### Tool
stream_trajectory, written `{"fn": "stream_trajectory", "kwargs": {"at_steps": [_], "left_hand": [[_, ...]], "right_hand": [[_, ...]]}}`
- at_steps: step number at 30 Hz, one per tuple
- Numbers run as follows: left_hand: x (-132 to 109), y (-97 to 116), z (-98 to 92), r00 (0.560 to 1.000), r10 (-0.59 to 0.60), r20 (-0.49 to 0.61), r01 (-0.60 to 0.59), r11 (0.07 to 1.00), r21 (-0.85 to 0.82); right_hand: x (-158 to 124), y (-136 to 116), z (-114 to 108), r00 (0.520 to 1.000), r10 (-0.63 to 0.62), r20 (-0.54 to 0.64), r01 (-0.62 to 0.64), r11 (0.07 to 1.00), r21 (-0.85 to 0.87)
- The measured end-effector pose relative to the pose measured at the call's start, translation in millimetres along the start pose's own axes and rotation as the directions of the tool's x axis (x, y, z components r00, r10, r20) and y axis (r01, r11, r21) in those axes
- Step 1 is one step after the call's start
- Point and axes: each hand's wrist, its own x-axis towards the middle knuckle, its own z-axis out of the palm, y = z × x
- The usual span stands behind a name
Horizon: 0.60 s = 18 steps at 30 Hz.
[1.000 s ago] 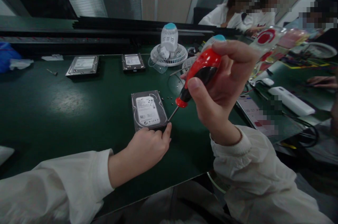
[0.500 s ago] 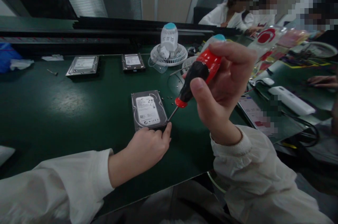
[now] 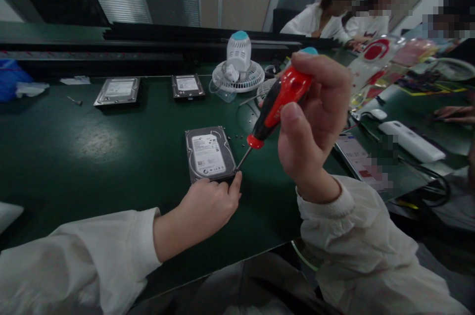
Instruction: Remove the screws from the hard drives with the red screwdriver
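A silver hard drive point(image 3: 209, 153) with a white label lies flat on the green table point(image 3: 111, 156). My left hand point(image 3: 208, 205) is closed on its near edge, fingers curled against the near right corner. My right hand point(image 3: 315, 117) is wrapped round the red and black handle of a screwdriver point(image 3: 276, 102). The screwdriver's thin shaft slants down to the left, and its tip rests at the drive's near right corner, just above my left fingertips. Several tiny screws point(image 3: 237, 139) lie on the table right of the drive.
Two more hard drives point(image 3: 118, 91) point(image 3: 186, 85) lie at the back of the table. A small white fan point(image 3: 238, 65) stands behind the middle drive. At the right are a white device point(image 3: 410, 139), cables and papers. People in white coats sit beyond, and another person's hand point(image 3: 454, 114) rests at the far right.
My right hand has turned the screwdriver handle between its fingers, so the red side now faces me. The tip stays at the drive's corner. My left hand has not moved.
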Motion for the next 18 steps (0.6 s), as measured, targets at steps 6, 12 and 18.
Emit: {"fn": "stream_trajectory", "kwargs": {"at_steps": [6, 12, 18], "left_hand": [[0.9, 0.5, -0.1, 1.000, -0.004, 0.008, 0.004, 1.000, 0.002], [0.4, -0.1, -1.3, 1.000, -0.003, 0.019, 0.003, 1.000, 0.010], [0.9, 0.0, 1.1, 1.000, -0.008, 0.006, 0.008, 1.000, -0.001]], "right_hand": [[-2.2, 5.0, 5.2, 0.999, 0.004, 0.039, -0.008, 0.993, 0.114], [-0.2, -3.7, -0.3, 0.998, 0.056, -0.023, -0.057, 0.998, -0.030], [-3.0, 1.2, 4.5, 0.992, 0.123, 0.038, -0.128, 0.979, 0.162]]}}
